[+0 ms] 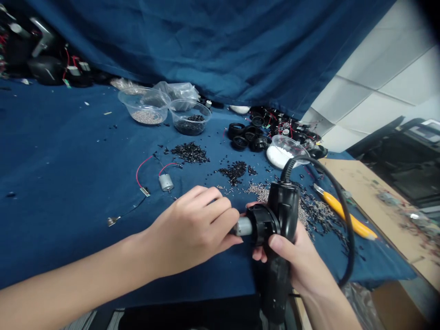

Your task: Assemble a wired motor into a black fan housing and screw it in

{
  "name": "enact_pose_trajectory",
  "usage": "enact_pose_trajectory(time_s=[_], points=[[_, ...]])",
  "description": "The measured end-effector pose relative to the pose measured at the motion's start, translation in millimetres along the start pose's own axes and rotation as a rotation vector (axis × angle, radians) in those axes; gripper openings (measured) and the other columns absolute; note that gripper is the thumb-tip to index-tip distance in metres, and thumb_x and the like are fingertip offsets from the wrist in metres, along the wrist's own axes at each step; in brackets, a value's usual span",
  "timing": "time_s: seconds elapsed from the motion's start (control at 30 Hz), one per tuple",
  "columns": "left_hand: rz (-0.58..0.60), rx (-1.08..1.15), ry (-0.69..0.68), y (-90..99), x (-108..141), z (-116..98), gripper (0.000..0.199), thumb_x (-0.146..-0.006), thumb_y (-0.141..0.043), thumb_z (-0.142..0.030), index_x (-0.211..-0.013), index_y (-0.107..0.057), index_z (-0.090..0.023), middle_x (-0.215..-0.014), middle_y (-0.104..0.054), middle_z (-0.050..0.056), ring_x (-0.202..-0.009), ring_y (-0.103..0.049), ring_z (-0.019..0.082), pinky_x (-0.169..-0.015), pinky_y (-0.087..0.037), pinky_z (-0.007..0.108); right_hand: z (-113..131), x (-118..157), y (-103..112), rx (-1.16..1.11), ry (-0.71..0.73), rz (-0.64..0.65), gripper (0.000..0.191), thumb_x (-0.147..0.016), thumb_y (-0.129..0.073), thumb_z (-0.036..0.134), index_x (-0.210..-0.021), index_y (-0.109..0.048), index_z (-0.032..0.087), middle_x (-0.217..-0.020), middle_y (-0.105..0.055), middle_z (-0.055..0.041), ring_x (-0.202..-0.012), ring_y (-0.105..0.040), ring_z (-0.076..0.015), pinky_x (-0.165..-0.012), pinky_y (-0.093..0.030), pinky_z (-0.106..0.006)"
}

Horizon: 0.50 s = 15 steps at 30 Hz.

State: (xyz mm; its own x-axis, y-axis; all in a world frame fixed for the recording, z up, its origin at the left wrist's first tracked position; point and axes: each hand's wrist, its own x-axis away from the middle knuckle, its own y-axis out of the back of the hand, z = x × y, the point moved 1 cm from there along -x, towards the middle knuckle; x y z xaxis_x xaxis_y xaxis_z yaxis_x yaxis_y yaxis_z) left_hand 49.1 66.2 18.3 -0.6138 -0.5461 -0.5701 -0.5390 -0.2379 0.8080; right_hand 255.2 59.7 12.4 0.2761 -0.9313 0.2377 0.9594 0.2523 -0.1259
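Observation:
My right hand (295,256) is wrapped round a black tool-like body (283,215) with a thick black cable curving from its top. A round black housing (263,224) sits at its left side, under my right thumb. From that housing a silver motor (244,227) sticks out to the left. My left hand (199,224) is closed at the motor's left end, fingers bent round it. Behind my left hand, another silver motor (166,183) with red wires lies on the blue cloth.
Clear bowls with small parts (190,126) stand at the back, beside a bowl of white material (280,156). Piles of black screws (190,152) lie on the cloth (68,174). A yellow cutter (347,215) is at the right, near a cardboard sheet (364,183).

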Motion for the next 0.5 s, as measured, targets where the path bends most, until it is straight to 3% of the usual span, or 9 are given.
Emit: enact_pose_trajectory(time_s=[0.2, 0.33, 0.5], points=[[0.133, 0.169, 0.075, -2.9, 2.2, 2.2, 0.029, -0.099, -0.040, -0.031, -0.094, -0.060, -0.011, -0.087, -0.059, 0.008, -0.079, -0.045, 0.023, -0.069, -0.034, 0.037, -4.4, 6.6, 3.9, -0.026, -0.036, 0.106, 0.079, -0.062, -0.087, 0.044, -0.125, -0.051, 0.013, -0.068, -0.071, -0.0053, -0.056, -0.067, -0.0142, -0.050, -0.049, -0.017], [0.251, 0.355, 0.135, -0.6, 0.7, 3.1, 0.024, -0.098, -0.044, -0.033, -0.095, -0.058, -0.013, -0.087, -0.057, 0.005, -0.080, -0.044, 0.021, -0.075, -0.033, 0.036, -8.7, 11.3, 9.8, 0.001, 0.019, 0.160, 0.068, -0.065, -0.086, 0.036, -0.121, -0.054, 0.014, -0.068, -0.071, -0.0045, -0.056, -0.066, -0.0150, -0.052, -0.051, -0.020], [0.347, 0.600, 0.234, 4.4, -2.0, 1.7, 0.025, -0.098, -0.045, -0.036, -0.090, -0.057, -0.016, -0.082, -0.055, 0.003, -0.079, -0.045, 0.020, -0.074, -0.033, 0.033, -16.1, 13.0, 14.1, 0.066, 0.145, 0.177, 0.060, -0.071, -0.080, 0.040, -0.121, -0.057, 0.017, -0.063, -0.068, -0.0014, -0.051, -0.060, -0.0143, -0.051, -0.049, -0.024]])
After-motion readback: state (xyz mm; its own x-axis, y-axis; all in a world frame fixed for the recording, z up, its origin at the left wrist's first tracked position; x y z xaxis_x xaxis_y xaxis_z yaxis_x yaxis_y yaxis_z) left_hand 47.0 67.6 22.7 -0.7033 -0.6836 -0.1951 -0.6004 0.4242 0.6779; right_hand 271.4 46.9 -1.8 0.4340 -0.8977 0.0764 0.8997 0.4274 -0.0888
